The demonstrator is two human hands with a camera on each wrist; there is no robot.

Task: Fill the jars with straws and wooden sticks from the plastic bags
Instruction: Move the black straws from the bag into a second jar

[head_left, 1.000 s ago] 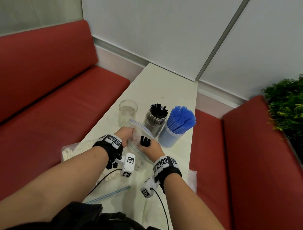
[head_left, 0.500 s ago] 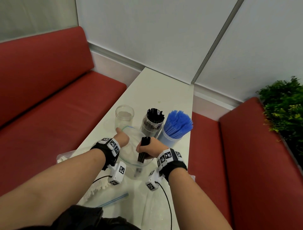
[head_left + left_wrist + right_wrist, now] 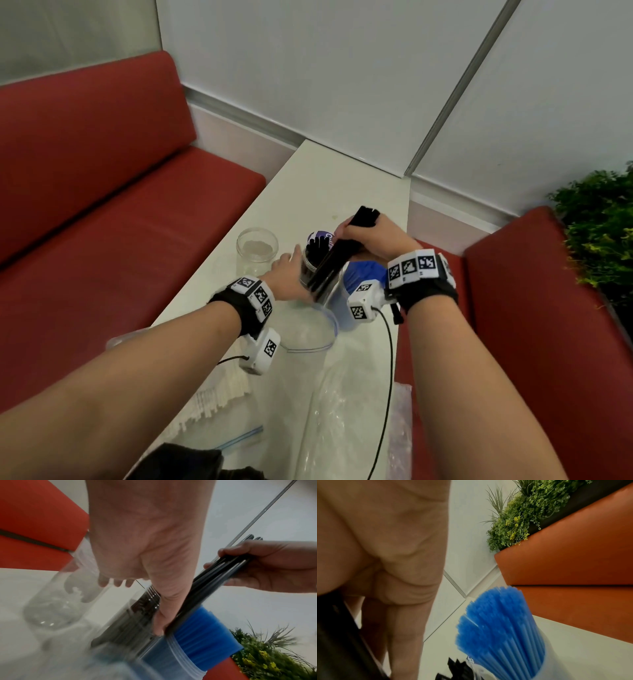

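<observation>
A bundle of black straws (image 3: pixel 337 255) slants down from the right hand (image 3: pixel 371 240), whose fingers curl tight around its upper part; its lower ends reach down beside the middle jar (image 3: pixel 310 274), which already stands packed with black straws. The left hand (image 3: pixel 286 279) wraps that jar, thumb (image 3: pixel 164 612) down one side and fingertips (image 3: pixel 118 583) showing round the other, the thumb touching the slanted bundle. Just to the right stands a jar of blue straws (image 3: pixel 498 631), mostly hidden in the head view by the right wrist. To the left, apart from the hands, an empty jar (image 3: pixel 257 248) stands upright. All three sit on the white table (image 3: pixel 329 178). Nearer the person lies an open clear bag (image 3: pixel 308 337) with a blue zip edge, and left of it a bag of pale sticks (image 3: pixel 219 394), partly under the left forearm. Red benches (image 3: pixel 102 192) run along both sides of the table, and a green plant (image 3: pixel 599 219) sits behind the right one.
</observation>
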